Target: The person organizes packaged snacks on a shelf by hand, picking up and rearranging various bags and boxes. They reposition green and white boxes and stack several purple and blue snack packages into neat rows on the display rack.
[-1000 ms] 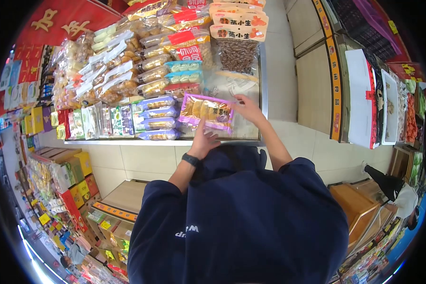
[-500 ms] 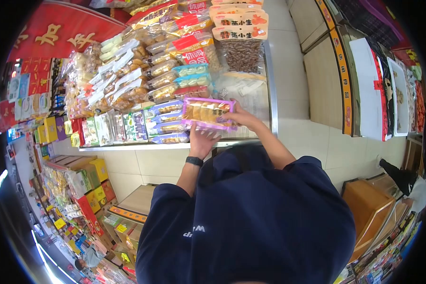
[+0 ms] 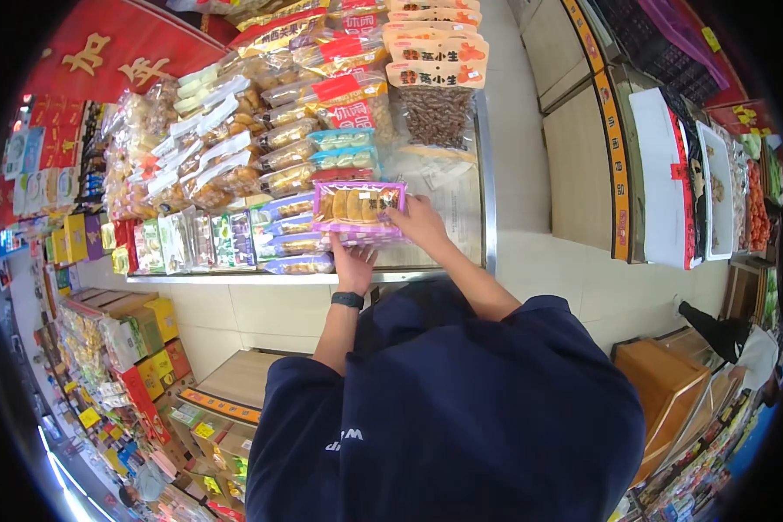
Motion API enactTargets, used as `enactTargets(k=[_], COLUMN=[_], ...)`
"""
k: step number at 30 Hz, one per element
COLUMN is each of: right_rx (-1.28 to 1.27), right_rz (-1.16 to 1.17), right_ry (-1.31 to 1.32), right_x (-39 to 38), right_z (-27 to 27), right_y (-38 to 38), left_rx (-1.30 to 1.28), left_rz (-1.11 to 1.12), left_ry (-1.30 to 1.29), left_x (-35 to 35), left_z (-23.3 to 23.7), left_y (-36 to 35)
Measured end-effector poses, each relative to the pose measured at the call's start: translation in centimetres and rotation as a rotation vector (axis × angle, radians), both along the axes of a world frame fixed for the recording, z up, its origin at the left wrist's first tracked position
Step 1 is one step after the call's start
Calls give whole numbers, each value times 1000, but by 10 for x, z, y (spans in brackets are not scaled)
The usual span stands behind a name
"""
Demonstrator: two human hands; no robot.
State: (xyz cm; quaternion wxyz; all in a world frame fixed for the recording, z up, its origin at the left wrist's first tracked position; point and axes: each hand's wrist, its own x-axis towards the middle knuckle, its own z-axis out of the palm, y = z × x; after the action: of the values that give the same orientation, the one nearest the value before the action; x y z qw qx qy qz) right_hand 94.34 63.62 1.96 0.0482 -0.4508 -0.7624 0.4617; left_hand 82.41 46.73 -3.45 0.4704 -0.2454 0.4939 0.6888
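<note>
A purple-edged pack of golden pastries with a clear window (image 3: 350, 205) lies at the near end of the display table, just right of a row of blue-purple packs (image 3: 294, 226). Another purple edge shows beneath it, so it seems to rest on a similar pack. My right hand (image 3: 421, 223) grips its right end, fingers over the top. Along the near side, my left hand (image 3: 353, 263) has its fingers spread, with the thumb against the lower left corner. A dark band circles my left wrist.
A metal edge (image 3: 491, 191) borders the table. Behind the pack are bags of brown nuts (image 3: 437, 117), red-labelled bags (image 3: 350, 100) and bagged pastries (image 3: 222, 170). Wooden cabinets (image 3: 578, 174) stand to the right across a tiled aisle. Another person (image 3: 752, 352) is at far right.
The whole view has shifted slightly, so table and hands sit further left. The pastry pack lies a little straighter. Both hands keep nearly the same places on it.
</note>
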Motion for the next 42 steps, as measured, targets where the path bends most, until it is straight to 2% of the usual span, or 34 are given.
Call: enactTargets(k=[3, 6, 9, 11, 13, 19, 22, 30, 31, 34, 37, 38, 40, 41, 42], right_rx=[161, -19, -207, -398, -457, -468, -305, -373, -395, -248, -47, 29, 178, 175, 172], right_rz=[-44, -91, -283, -396, -463, -640, -547, -617, -635, -634, -552, -522, -454, -467, -479], right_ry=[63, 106, 269, 392, 451, 521, 631, 698, 699, 511, 198, 205, 218, 149, 79], right_x=[0, 2, 20, 37, 62, 91, 80, 51, 49, 42, 42, 46, 48, 50, 51], right_z=[-12, -20, -19, 11, 1, -29, -69, -112, -117, -129, -145, -152, -152, -151, -128], right_y=[-11, -1, 24, 47, 75, 115, 121, 133, 135, 138, 139, 138, 131, 128, 119], left_rx=[-78, -101, -101, -81, -81, -133, -152, -117, -112, -81, -60, -55, -49, -44, -44], left_rz=[-7, -38, -27, -19, -18, -29, -34, -61, -61, -70, -80, -81, -89, -90, -94], left_ry=[57, 50, 64, 61, 68, 79, 70, 42, 39, 19, 11, 12, 14, 15, 33], left_x=[1, -4, -1, -1, 0, 3, 2, -2, -3, -5, -6, -6, -8, -8, -7], left_z=[-3, -7, 6, 0, -2, 3, 1, -9, -9, -9, -10, -9, -8, -8, -4], left_y=[2, 2, 6, 2, 0, 1, -3, -8, -8, -11, -11, -11, -12, -12, -10])
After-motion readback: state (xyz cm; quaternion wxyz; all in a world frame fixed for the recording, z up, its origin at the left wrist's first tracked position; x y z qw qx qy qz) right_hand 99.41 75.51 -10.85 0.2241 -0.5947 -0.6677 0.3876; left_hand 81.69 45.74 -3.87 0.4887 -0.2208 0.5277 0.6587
